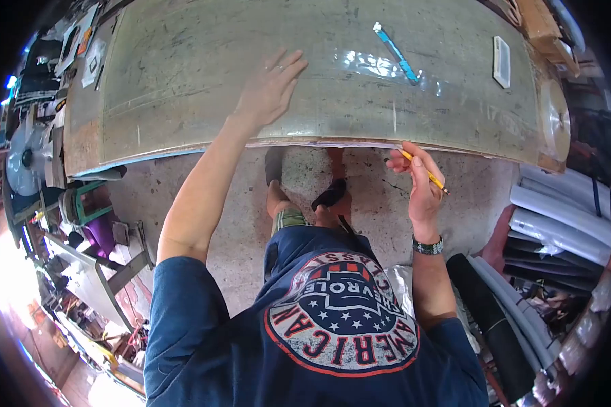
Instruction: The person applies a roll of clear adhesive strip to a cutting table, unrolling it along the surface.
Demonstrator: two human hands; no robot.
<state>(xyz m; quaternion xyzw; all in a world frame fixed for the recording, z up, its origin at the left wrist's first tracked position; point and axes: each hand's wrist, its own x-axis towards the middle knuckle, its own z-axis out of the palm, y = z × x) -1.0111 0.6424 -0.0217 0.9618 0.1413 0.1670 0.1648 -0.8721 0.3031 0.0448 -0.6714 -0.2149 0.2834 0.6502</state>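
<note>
My left hand (270,87) lies flat, fingers spread, on a clear plastic sheet (360,102) spread over a worn grey worktable (183,74). My right hand (419,182) grips a yellow pencil (428,173) at the table's near edge, its tip close to the sheet's border. A blue strip-like tool (395,51) lies farther back on the sheet, to the right of my left hand. A small white rectangular block (501,61) rests near the far right of the tabletop.
Rolled grey and white sheets (557,224) are stacked on the floor at the right. Dark rolls (502,319) lean by my right arm. Green metal frames and clutter (81,217) fill the left side. Concrete floor (244,224) shows beneath the table edge.
</note>
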